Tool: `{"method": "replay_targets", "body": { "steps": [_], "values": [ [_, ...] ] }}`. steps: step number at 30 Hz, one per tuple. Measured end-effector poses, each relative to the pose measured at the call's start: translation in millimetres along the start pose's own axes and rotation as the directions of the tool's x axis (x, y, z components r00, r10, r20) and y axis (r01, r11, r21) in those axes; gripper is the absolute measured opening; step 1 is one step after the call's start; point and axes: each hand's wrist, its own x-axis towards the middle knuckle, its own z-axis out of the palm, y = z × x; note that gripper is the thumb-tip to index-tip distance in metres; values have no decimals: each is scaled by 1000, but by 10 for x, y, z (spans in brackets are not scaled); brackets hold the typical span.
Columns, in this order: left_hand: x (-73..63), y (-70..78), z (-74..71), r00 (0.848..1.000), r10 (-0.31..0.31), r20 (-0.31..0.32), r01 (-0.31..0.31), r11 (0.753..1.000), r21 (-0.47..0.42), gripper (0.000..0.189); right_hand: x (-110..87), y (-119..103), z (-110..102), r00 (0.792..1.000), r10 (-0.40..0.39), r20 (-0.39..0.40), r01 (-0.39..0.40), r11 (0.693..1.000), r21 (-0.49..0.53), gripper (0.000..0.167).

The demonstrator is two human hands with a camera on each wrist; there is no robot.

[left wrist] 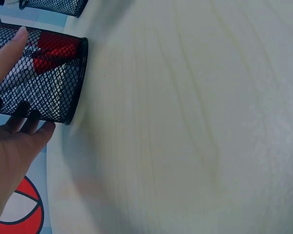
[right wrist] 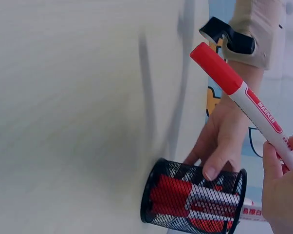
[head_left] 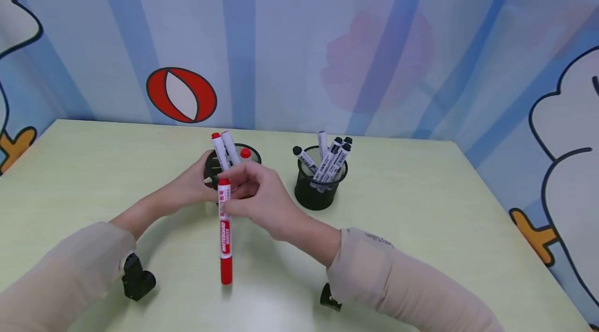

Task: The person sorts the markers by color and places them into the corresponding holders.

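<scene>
A black mesh pen cup (left wrist: 59, 92) stands at the left of the table, with my left hand (head_left: 193, 182) curled around its side. Several red-and-white markers (head_left: 220, 151) lean inside it, their red caps showing through the mesh low down. Between the thumb and fingers of my right hand (head_left: 267, 199) is a whiteboard marker (head_left: 225, 238), white with red ends, pinched near its upper end in front of the cup. Its long red cap points down toward the table in the head view. The right hand partly hides the cup there.
A second black mesh cup (head_left: 312, 198) stands to the right, holding several black-and-white markers (head_left: 333, 159). The pale table (head_left: 421, 217) ends at a printed cloth backdrop (head_left: 290, 51). Black wrist devices (head_left: 137, 279) project from both sleeves.
</scene>
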Motion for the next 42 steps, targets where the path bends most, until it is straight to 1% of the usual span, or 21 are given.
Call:
{"method": "replay_targets", "body": {
  "steps": [7, 10, 14, 19, 22, 29, 32, 37, 40, 42],
  "values": [
    [-15, -1, 14, 1000, -22, -9, 22, 1000, -5, 93, 117, -90, -47, 997, -31, -67, 33, 999, 25, 37],
    [-16, -6, 17, 1000, -28, -11, 28, 1000, -8, 95, 163, -136, -67, 993, -43, -108, 45, 999, 14, 38],
    [-1, -11, 16, 999, -35, -10, 35, 999, -8, 99, 221, -197, -107, 981, -74, -180, 78, 997, 13, 39],
    [8, 2, 8, 998, -66, -12, 66, 998, 0, 100, 276, -257, -171, 964, -116, -238, 128, 991, 36, 39],
    [9, 21, 9, 997, -72, -10, 72, 997, -2, 99, 293, -297, -212, 953, -145, -267, 161, 986, 39, 38],
    [9, 31, 12, 998, -57, -8, 57, 998, -11, 97, 317, -371, -314, 925, -227, -304, 245, 969, 22, 38],
    [24, 31, 21, 998, -53, -19, 53, 999, -8, 99, 331, -400, -359, 909, -259, -328, 281, 959, 22, 37],
    [41, 18, 30, 998, -52, -20, 51, 998, -24, 99, 352, -449, -423, 874, -298, -385, 337, 941, 35, 36],
    [36, 21, 29, 999, -49, -16, 49, 998, -26, 99, 356, -469, -455, 859, -309, -409, 348, 937, 25, 36],
    [32, 31, 27, 998, -53, -16, 53, 998, -28, 99, 362, -474, -477, 853, -314, -418, 353, 936, 16, 37]
  ]
}}
